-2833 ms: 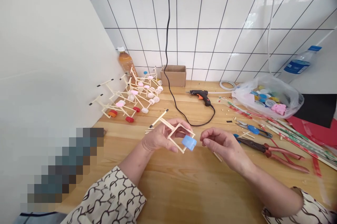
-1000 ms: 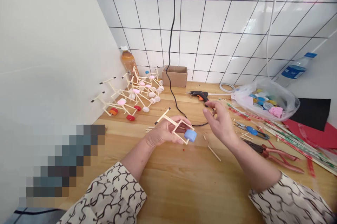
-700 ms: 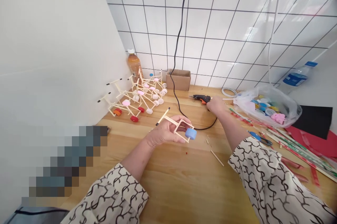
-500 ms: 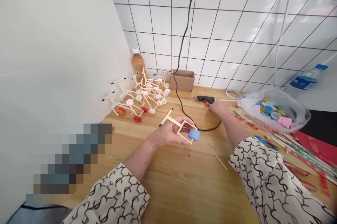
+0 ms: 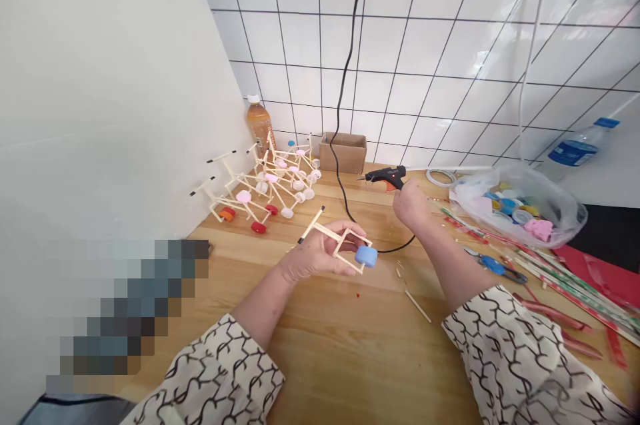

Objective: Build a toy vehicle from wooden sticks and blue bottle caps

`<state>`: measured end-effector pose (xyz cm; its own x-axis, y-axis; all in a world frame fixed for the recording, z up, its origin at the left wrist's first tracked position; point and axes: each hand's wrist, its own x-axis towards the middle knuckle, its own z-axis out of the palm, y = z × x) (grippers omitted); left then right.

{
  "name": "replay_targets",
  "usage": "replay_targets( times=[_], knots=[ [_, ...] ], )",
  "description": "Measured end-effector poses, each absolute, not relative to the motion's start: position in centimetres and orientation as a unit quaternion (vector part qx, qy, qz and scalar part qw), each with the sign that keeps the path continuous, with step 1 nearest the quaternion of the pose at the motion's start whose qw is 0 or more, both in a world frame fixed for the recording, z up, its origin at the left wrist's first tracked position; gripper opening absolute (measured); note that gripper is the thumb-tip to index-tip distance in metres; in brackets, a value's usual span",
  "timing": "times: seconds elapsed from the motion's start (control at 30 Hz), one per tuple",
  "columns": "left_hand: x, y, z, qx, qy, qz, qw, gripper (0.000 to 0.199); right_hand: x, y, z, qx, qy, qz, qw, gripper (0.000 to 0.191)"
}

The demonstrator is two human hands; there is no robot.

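Note:
My left hand [image 5: 317,253] is closed around a small tricycle-like model [image 5: 327,232] made of thin wooden sticks, held just above the table. A blue bottle cap [image 5: 367,256] sits at its near right end, and the crossbar at the other end has dark tips. My right hand [image 5: 413,204] grips the handle of a black hot glue gun [image 5: 387,176] with an orange trigger. The gun is raised off the table, its nozzle pointing left and its red light lit. Part of the handle is hidden by my fingers.
Several similar stick models [image 5: 270,178] stand at the left back, near a drink bottle [image 5: 260,122] and a cardboard box [image 5: 343,152]. At right lie a plastic bag of caps [image 5: 520,212], blue-handled pliers [image 5: 495,265], tape [image 5: 441,177] and long sticks [image 5: 575,285]. A black cord [image 5: 345,78] crosses behind.
My right hand has lifted the glue gun up from the table and drawn it slightly left. My left hand and the stick model have stayed nearly still.

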<state>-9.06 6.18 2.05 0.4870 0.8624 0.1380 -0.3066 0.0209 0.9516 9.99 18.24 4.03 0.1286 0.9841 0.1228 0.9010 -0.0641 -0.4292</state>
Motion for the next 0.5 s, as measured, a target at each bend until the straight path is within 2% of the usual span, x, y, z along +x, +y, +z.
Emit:
replay_targets(
  times=[0.3,0.4,0.5],
  knots=[
    [-9.1,6.1,2.0,0.537,0.25,0.451,0.668,0.055,11.9,12.5,7.4,-0.635,-0.699,0.064,0.323,0.028],
    [-9.2,6.2,1.9,0.538,0.251,0.443,0.672,0.055,13.2,11.0,7.4,-0.594,-0.711,0.104,0.361,0.026],
    [-9.3,6.2,1.8,0.535,0.252,0.439,0.676,0.056,14.2,9.4,7.5,-0.533,-0.713,0.198,0.41,0.028]
  ],
)
